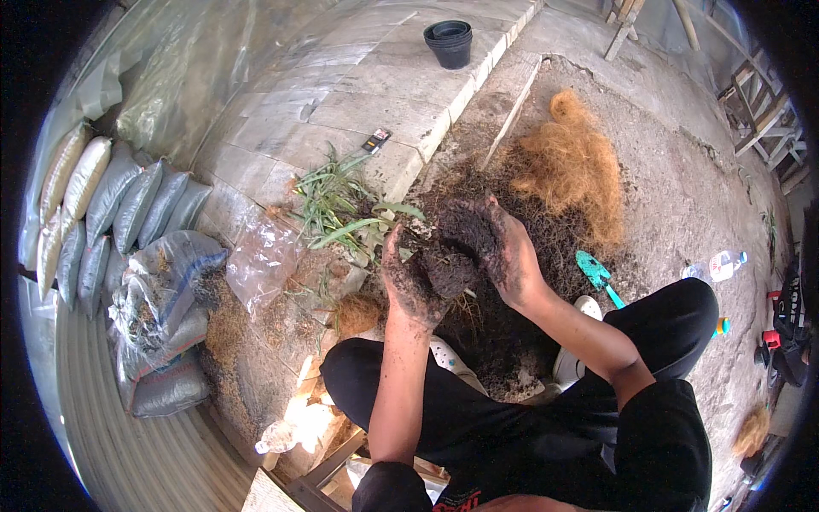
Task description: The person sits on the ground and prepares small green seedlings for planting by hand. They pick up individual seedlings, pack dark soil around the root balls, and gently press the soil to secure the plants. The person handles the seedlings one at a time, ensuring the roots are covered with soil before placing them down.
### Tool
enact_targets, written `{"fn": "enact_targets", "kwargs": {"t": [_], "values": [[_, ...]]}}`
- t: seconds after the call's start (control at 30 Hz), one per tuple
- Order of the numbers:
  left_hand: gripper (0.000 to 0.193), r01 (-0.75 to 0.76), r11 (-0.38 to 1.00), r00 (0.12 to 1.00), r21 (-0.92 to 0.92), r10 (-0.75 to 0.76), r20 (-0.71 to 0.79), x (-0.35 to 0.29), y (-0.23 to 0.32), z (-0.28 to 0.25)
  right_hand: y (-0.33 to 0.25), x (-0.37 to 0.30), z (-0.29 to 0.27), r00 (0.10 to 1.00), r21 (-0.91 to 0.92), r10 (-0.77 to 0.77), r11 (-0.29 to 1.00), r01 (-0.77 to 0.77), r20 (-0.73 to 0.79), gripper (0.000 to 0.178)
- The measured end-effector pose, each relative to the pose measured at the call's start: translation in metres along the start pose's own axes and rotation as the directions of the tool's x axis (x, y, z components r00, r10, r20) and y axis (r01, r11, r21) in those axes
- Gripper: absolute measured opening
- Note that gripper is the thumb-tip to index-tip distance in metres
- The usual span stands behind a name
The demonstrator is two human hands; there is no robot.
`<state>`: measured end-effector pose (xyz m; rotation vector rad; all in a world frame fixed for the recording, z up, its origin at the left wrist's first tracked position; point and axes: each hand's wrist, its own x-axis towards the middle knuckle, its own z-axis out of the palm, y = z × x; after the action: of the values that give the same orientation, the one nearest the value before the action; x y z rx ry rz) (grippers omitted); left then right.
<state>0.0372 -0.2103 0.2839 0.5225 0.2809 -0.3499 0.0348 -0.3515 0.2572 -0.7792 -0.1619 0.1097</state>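
Note:
Both hands are raised over a heap of dark soil [520, 341], and mud coats their fingers. My left hand [408, 286] cups a clump of moist soil [450, 271] from its left side. Facing it, my right hand [514, 256] curves round more dark soil [465, 224], its fingers pointing away from me. Whether the soil in the two hands is one lump or two, I cannot tell. Strappy green plants [331, 200] lie just beyond the left hand. To the right of the heap rests a turquoise hand trowel [593, 269].
Brown coconut fibre [567, 162] is piled beyond the soil. Stacked black pots [449, 44] stand on the paved ledge, near a small dark packet [376, 139]. Filled sacks [136, 200] line the left; clear plastic [260, 264] lies nearer. A bottle [721, 266] is at right.

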Motion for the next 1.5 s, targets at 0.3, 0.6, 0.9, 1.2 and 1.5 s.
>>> {"fn": "enact_targets", "kwargs": {"t": [0.3,0.6,0.9,1.2,1.5], "values": [[0.053,-0.035,0.999,0.981,0.032,0.028,0.192,0.003,-0.006,-0.010,0.010,-0.011,0.019,0.841,-0.773,-0.389,0.369,0.517,0.376,0.041],[0.053,-0.083,0.989,0.996,0.126,0.077,0.050,0.016,-0.015,-0.030,0.049,-0.011,0.003,0.765,-0.772,-0.449,0.223,0.595,0.461,0.032],[0.038,-0.148,0.988,0.986,-0.034,0.145,-0.086,0.002,-0.003,0.006,0.008,-0.005,0.009,0.726,-0.756,-0.281,0.003,0.654,0.627,0.071],[0.036,0.003,0.995,0.988,-0.104,0.013,0.153,0.010,-0.001,-0.014,-0.031,-0.004,0.016,0.744,-0.715,-0.372,0.242,0.655,0.556,0.063],[0.032,-0.042,0.993,0.994,-0.113,0.053,0.099,0.001,-0.011,-0.018,0.026,0.000,0.003,0.552,-0.631,-0.353,-0.163,0.758,0.755,0.038]]}}
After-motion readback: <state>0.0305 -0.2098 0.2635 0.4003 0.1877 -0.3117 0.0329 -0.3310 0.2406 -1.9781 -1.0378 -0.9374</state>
